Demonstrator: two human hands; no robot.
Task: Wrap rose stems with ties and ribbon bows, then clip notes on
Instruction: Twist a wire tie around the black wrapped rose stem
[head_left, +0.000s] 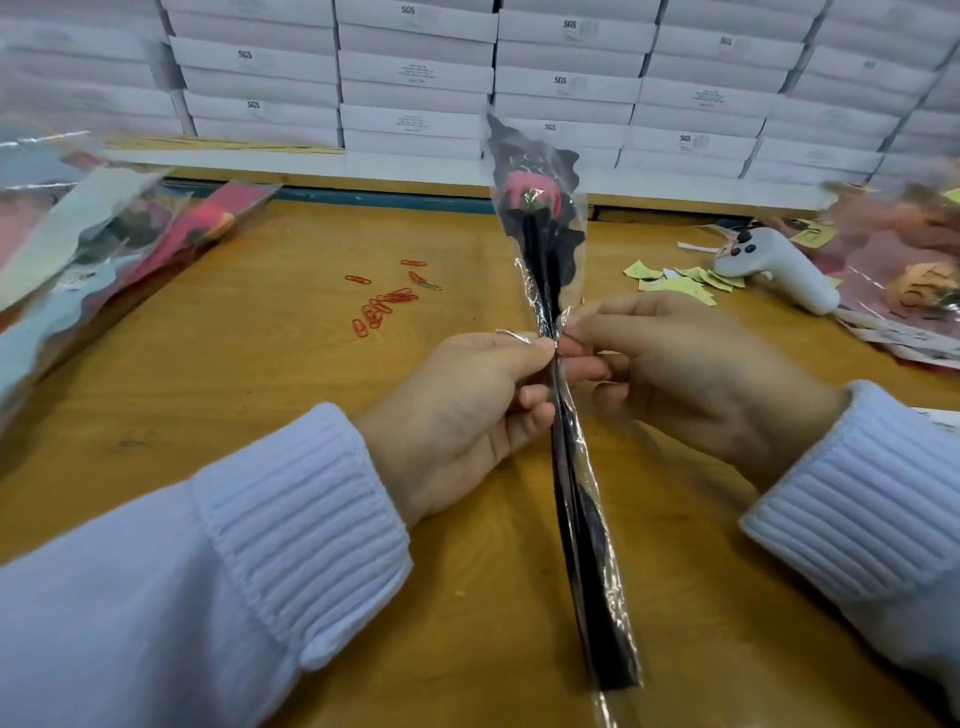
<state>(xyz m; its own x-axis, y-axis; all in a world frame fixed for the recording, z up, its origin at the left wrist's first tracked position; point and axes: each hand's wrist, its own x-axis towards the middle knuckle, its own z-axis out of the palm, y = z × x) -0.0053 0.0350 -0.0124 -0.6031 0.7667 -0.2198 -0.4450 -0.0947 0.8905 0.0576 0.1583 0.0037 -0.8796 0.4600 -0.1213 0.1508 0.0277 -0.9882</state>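
While white boxes stand stacked like a wall behind the wooden table, one rose is held over the middle of the table, between both hands. It has a pink head and a black stem, with dark paper around it, all inside a clear sleeve that is wide at the head and narrows to a long, flat tail toward the near edge. The left hand has curled fingers and pinches a thin silver tie against the stem where the sleeve is gathered. The right hand pinches the rose at the same place from the other side. Red clips lie scattered to the left, and small yellow notes to the right.
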